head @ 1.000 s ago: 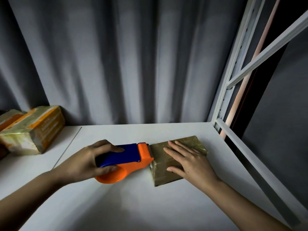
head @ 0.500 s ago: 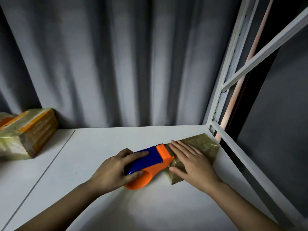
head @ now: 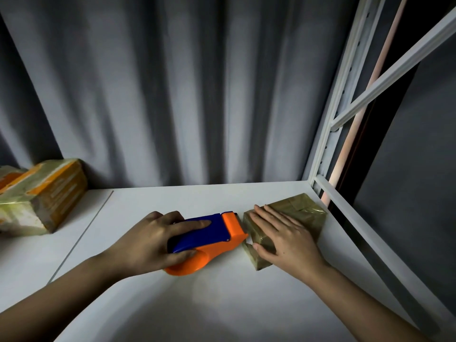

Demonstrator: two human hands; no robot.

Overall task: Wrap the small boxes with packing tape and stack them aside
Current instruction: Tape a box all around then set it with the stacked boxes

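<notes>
A small box [head: 302, 211] wrapped in shiny brownish tape lies on the white table [head: 222, 304], close to its right edge. My right hand [head: 283, 238] presses flat on top of the box with fingers straight and the thumb against its near side. My left hand [head: 150, 240] grips a blue and orange tape dispenser [head: 212, 240]. The dispenser's orange nose sits at the box's left side. Whether a strip of tape runs between them is hard to tell.
Two taped boxes with orange markings [head: 42, 196] sit at the far left of the table against a grey curtain [head: 172, 95]. A white metal rack frame [head: 330, 134] rises along the right edge. A seam line crosses the tabletop on the left.
The box and both hands have shifted right, toward the table's right edge. The dispenser stayed against the box's left side throughout.
</notes>
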